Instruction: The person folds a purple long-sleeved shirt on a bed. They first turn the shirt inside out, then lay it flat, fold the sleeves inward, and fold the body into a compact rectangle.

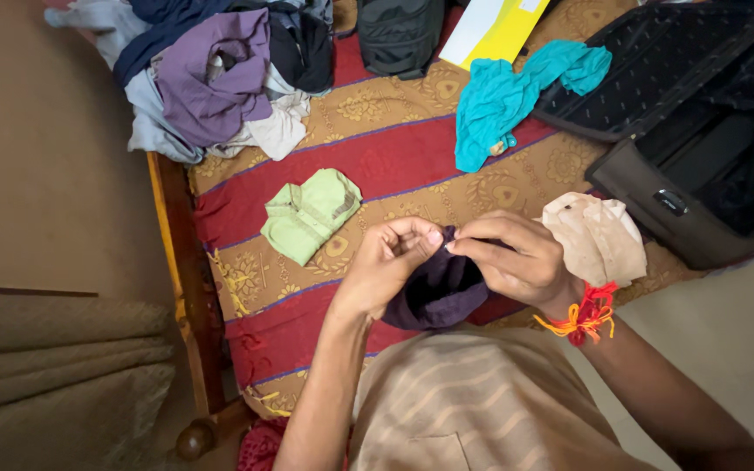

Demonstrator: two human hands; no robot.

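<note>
Both grips pinched on one thing: left hand (386,262) and right hand (517,257) each press fingertips together on the top edge of a dark purple garment (438,292), bunched and hanging between them, above the near edge of the bed (394,166). Looks like soft, light cloth, limp, no stiffness; probably sags wherever unsupported. Best held at hem or seam edges, two points apart. Folded green shirt (310,215) lies mid-bed toward the left edge, folded beige shirt (599,237) near the right edge, teal garment (512,96) further back, clothes heap (220,74) at far left corner, open black suitcase (700,131) at right.
</note>
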